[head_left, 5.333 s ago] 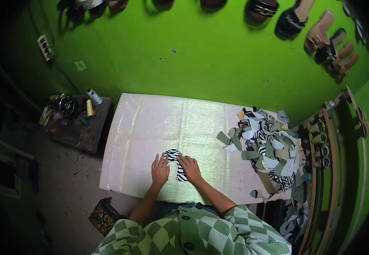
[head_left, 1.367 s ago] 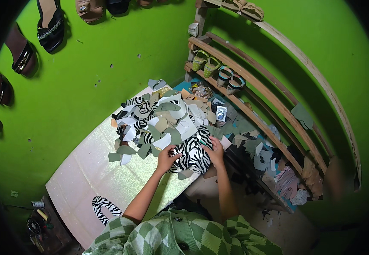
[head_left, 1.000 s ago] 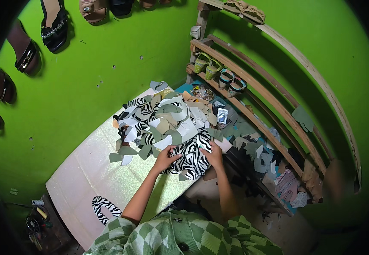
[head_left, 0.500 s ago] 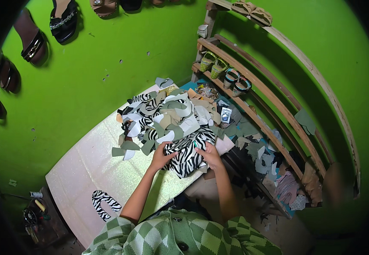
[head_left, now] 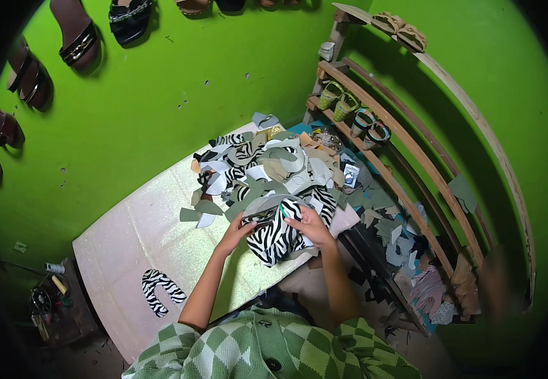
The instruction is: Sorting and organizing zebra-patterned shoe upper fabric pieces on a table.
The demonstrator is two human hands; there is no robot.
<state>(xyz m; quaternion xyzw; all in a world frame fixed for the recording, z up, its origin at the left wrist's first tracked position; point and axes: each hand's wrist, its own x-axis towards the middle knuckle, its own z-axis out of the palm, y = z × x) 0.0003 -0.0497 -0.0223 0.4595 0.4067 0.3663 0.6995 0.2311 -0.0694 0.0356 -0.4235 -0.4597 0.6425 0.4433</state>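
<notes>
Black-and-white zebra-print fabric (head_left: 271, 243) is spread between my two hands at the table's near edge. My left hand (head_left: 233, 235) pinches its left side. My right hand (head_left: 310, 227) grips the right side, with the thumb on top. A small green bit shows beside that thumb, too covered to name. Just beyond my hands lies a heap of offcuts (head_left: 280, 170) in grey-green, white, beige and zebra print. A horseshoe-shaped zebra-print piece (head_left: 155, 276) rests apart on the left of the table.
The pale glittery tabletop (head_left: 119, 234) slants toward a green wall hung with sandals (head_left: 78, 41). To the right stands a wooden rack (head_left: 400, 117) with small shoes (head_left: 369, 126), more scraps (head_left: 391, 237) below it. A dark box of tools (head_left: 59, 303) sits at lower left.
The fabric's upper part is now folded up and pulled apart from the heap between my hands, baring grey material behind it. The whole view has shifted slightly.
</notes>
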